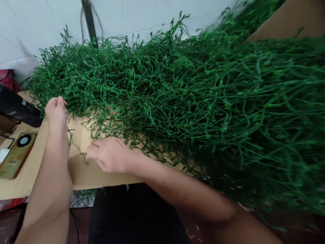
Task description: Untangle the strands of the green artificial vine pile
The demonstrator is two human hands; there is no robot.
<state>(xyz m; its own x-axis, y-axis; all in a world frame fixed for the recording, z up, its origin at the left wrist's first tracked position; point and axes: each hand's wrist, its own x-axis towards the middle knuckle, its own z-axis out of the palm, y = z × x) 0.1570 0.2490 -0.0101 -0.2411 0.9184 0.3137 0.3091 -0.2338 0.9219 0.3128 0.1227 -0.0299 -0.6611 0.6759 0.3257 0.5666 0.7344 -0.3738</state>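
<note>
A large heap of thin green plastic plant stems (162, 84) with small leafy tips spreads over a brown cardboard sheet (106, 176). At the heap's left end, my left hand (56, 110) is closed with its fingers curled; what is in them is hidden. My right hand (109, 154) is lower and nearer to me, over the cardboard, its fingers pinched together. A thin green stem (81, 154) shows blurred at the right fingertips. Another short loose stem (70, 137) lies just below my left hand.
At the left are a phone (17, 156) lying camera side up, a black cylindrical container (19, 105) and a red bag (8, 79). A white wall (50, 27) with a dark post (89, 23) stands behind the heap. A cardboard flap (291, 20) rises at upper right.
</note>
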